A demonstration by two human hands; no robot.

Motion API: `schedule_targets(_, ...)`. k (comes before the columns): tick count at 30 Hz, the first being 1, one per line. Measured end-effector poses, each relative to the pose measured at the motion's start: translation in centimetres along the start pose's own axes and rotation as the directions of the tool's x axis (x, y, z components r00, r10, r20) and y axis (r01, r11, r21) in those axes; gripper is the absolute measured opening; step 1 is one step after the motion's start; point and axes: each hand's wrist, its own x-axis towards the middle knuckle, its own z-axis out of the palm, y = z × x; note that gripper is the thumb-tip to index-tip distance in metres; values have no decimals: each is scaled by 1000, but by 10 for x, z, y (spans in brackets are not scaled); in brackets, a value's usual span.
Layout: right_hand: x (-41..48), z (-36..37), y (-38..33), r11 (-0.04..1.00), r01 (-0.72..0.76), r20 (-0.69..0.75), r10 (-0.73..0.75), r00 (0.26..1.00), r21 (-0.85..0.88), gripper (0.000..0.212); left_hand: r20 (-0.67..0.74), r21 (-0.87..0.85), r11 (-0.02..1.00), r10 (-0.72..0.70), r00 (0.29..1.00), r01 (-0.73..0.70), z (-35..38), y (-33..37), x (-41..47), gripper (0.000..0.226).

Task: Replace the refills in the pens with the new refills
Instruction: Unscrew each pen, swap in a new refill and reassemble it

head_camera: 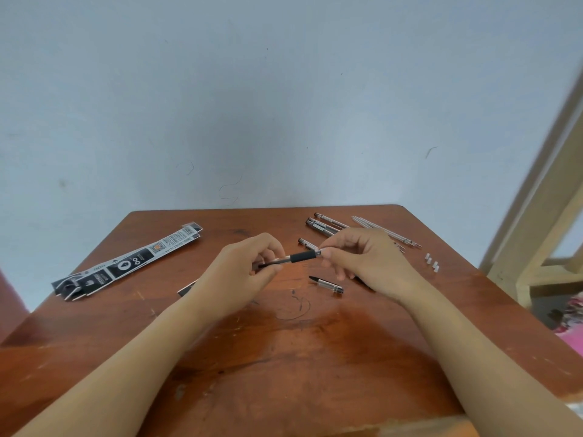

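— Where was the pen (299, 257), and who had it?

— Both hands did, above the wooden table (284, 357). The left hand (249, 263) had its fingers curled closely round the barrel end. The right hand (362, 263) pinched the tip end, just past the black rubber grip, between thumb and forefinger, with its other fingers loosely bent.

— Was the tip piece already loosened?

— That could not be told; the fingers covered the joint.

— And around the pen?

— A clear pen cap (326, 284) lay on the table just nearer the person than the pen. Beyond the pen, a few more pens (321, 225) lay side by side, and further right of them a bundle of loose refills (386, 231). Some small white caps (431, 261) sat well to the pen's right. Well to its left lay the black-and-white refill packets (126, 263), flat and slanted.
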Motion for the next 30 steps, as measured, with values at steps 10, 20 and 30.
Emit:
schedule_targets(10,-1,4,1,974,-43,75,61,995,-223,41,38,-5,1000,3,999,-3,2,-1,0,21)
schedule_targets(20,0,-2,1,998,-14,59,18,998,-69,19,33,1,1000,-17,999,17,0,-1,1,19)
schedule_targets(30,-1,3,0,988,-25,70,36,997,-149,22,30,-10,1000,-10,999,10,0,0,0,16)
